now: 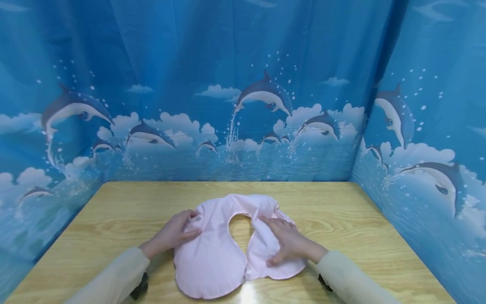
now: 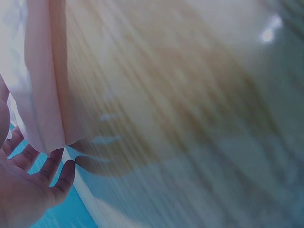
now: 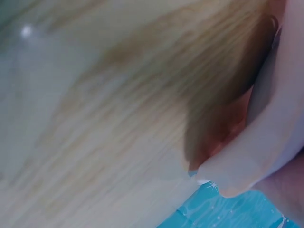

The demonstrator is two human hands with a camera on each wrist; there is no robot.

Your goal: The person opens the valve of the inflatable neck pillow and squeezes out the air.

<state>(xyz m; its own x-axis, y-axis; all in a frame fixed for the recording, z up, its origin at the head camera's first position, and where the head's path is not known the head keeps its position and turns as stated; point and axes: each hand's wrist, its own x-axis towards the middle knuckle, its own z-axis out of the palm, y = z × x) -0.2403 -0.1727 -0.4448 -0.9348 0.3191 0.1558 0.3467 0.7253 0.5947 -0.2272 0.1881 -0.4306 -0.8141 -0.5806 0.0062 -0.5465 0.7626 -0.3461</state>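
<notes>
A pale pink U-shaped neck pillow [image 1: 212,266] lies on the wooden table [image 1: 326,211], its curve toward the back and its two ends meeting at the front. Wood shows through the oval hole in its middle. My left hand [image 1: 172,234] grips the pillow's left edge, thumb on top; in the left wrist view the fingers [image 2: 50,166] reach around the outer edge. Spread over the right arm of the pillow is my right hand [image 1: 286,240], its fingers and thumb resting on the wrinkled fabric. From the right wrist, the pillow's edge [image 3: 266,152] hides most of that hand.
Blue curtains [image 1: 182,84] printed with dolphins and clouds stand along the table's back and both sides. Dark straps [image 1: 140,287] show under both light sleeves [image 1: 114,274]. The table's glossy top reflects light near the front.
</notes>
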